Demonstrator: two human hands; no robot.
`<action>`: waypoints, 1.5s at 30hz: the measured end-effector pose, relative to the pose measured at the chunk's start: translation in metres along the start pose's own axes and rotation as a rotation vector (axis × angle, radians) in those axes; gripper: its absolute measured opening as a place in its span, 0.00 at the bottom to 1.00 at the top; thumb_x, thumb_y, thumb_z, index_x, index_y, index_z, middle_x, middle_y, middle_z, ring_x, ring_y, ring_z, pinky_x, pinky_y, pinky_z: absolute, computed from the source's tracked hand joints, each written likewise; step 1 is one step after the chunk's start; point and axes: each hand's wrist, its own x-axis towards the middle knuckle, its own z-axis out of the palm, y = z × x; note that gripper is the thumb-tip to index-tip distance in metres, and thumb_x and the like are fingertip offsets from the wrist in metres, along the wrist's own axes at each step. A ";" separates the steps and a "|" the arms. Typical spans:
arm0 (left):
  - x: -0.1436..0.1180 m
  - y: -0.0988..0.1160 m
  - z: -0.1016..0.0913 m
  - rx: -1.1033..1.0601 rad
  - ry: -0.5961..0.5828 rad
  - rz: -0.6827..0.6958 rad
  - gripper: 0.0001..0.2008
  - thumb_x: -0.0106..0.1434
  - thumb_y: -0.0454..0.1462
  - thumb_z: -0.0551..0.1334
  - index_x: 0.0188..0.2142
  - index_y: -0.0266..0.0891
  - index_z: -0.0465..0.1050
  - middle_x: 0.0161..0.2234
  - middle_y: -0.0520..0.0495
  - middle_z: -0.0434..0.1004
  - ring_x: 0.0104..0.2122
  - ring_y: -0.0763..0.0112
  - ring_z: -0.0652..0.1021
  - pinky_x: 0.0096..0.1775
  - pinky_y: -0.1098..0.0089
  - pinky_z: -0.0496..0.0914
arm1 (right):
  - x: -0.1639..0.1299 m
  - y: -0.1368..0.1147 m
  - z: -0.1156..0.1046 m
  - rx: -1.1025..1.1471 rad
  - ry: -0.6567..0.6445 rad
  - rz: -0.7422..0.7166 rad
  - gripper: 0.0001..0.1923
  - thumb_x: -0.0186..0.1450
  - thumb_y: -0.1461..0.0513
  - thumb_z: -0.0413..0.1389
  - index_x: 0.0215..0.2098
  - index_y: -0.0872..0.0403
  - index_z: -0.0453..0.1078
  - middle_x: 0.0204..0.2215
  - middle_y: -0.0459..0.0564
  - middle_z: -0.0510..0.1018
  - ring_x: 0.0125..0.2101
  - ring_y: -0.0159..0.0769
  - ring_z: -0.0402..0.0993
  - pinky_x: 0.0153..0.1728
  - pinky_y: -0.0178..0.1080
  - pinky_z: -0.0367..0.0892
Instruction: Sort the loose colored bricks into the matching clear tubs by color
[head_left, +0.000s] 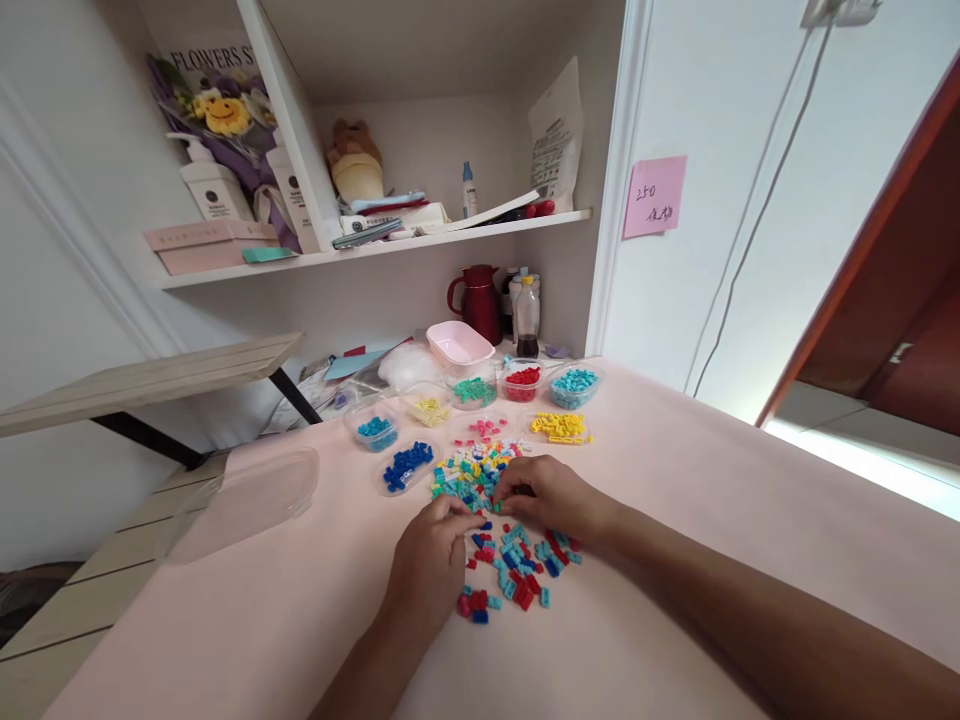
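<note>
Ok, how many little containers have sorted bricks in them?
8, though some may be hidden: light blue, pale yellow, green, red, turquoise, dark blue, pink, bright yellow.

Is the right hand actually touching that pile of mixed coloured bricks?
Touching. In the head view the right hand lies on the near edge of the mixed brick pile, its fingers curled down among the bricks.
</note>
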 end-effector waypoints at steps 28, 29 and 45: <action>0.004 -0.016 -0.018 -0.298 0.578 -0.294 0.13 0.55 0.30 0.51 0.27 0.40 0.74 0.36 0.48 0.75 0.40 0.67 0.76 0.45 0.68 0.70 | 0.004 0.005 -0.005 0.901 0.157 0.281 0.14 0.57 0.54 0.61 0.33 0.56 0.68 0.26 0.46 0.77 0.22 0.28 0.72 0.22 0.31 0.66; 0.005 -0.019 -0.018 -0.304 0.578 -0.327 0.13 0.54 0.30 0.51 0.28 0.40 0.75 0.36 0.48 0.75 0.39 0.67 0.76 0.45 0.67 0.70 | 0.004 0.004 -0.006 0.891 0.169 0.283 0.14 0.57 0.54 0.61 0.33 0.56 0.68 0.26 0.47 0.77 0.22 0.29 0.72 0.22 0.32 0.65; 0.002 -0.009 -0.009 -0.260 0.221 -0.176 0.15 0.52 0.29 0.49 0.23 0.41 0.73 0.29 0.50 0.76 0.31 0.68 0.76 0.35 0.69 0.70 | 0.002 0.001 -0.009 0.934 0.153 0.286 0.16 0.55 0.52 0.62 0.32 0.56 0.68 0.27 0.47 0.78 0.22 0.28 0.72 0.23 0.32 0.65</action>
